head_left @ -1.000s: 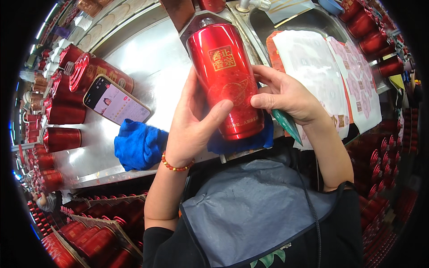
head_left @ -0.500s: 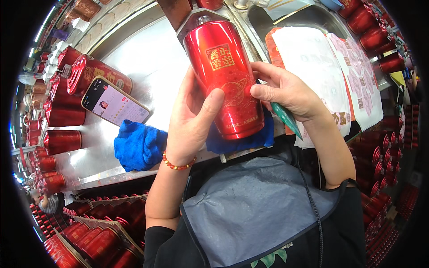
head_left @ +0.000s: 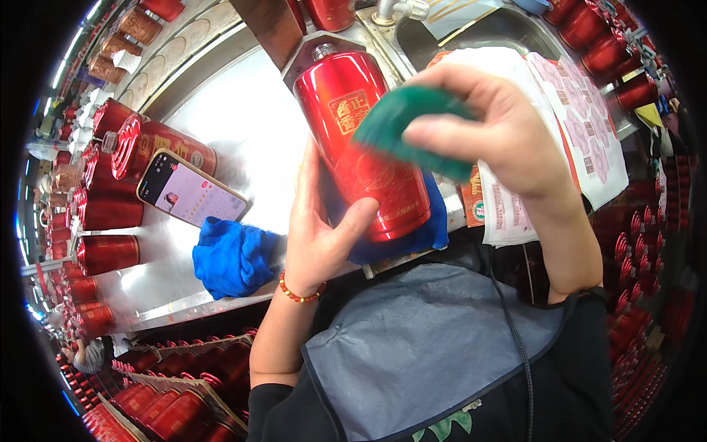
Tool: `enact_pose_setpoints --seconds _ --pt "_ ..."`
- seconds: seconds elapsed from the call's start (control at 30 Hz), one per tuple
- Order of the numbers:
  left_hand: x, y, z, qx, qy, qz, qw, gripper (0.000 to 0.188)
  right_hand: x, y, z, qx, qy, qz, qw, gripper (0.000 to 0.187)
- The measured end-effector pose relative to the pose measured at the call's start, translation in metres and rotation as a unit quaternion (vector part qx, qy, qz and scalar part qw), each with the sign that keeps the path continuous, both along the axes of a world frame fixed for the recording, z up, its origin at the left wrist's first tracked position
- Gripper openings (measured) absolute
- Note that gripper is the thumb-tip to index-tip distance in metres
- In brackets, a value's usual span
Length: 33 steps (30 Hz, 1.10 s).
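A glossy red bottle (head_left: 336,144) with gold decoration and a bare threaded neck lies with its neck pointing away from me, above a blue cloth (head_left: 437,214) at the table's edge. My left hand (head_left: 318,221) is wrapped along its left side, the thumb pressed on the lower front. Over the bottle's right side, my right hand (head_left: 501,129) grips a flat green scraper (head_left: 412,121), smeared by motion. The scraper hides part of the gold design. Whether it touches the bottle I cannot tell.
Printed transfer sheets (head_left: 589,121) lie to the right, beside a metal sink (head_left: 508,33) with a tap (head_left: 398,10). On the metal table (head_left: 250,96) are a lit phone (head_left: 188,190) and a bunched blue cloth (head_left: 232,258). Red bottles (head_left: 110,202) crowd the left; more fill boxes (head_left: 169,409) below.
My right hand has left the bottle's right side and lifted over its front, swinging the green scraper across it. The bottle has shifted slightly left and toward me.
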<state>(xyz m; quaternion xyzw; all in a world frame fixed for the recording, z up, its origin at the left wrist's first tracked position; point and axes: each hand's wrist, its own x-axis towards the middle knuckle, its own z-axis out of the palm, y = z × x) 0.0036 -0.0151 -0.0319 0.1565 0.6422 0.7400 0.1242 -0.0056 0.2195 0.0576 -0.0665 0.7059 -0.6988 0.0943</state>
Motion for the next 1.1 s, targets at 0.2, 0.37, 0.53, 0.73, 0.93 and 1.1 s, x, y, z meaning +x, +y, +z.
enact_pose_setpoints --seconds 0.2,0.37,0.53,0.73,0.93,1.1 --pt "-0.001 0.000 0.001 -0.007 -0.002 0.006 1.000 0.093 -0.030 0.021 0.011 0.163 0.103 -0.089 0.977 0.023" --pt "-0.002 -0.001 -0.003 -0.012 0.002 0.001 1.000 0.097 -0.004 0.020 -0.020 0.044 -0.017 -0.020 0.999 0.023" --pt "-0.005 -0.012 -0.009 -0.100 0.113 -0.021 0.988 0.146 0.027 0.017 -0.034 -0.027 -0.020 -0.068 0.997 0.022" --pt "0.000 -0.010 0.008 -0.317 0.250 0.003 0.915 0.152 0.031 0.014 -0.038 -0.057 -0.003 -0.056 0.997 0.024" --pt "-0.001 -0.006 -0.002 -0.288 0.259 0.025 0.922 0.138 0.011 0.022 -0.025 0.089 0.067 -0.062 0.992 0.024" --pt "-0.005 -0.002 0.003 -0.256 0.317 0.036 0.912 0.136 -0.015 0.037 -0.015 0.217 0.136 -0.169 0.952 0.027"
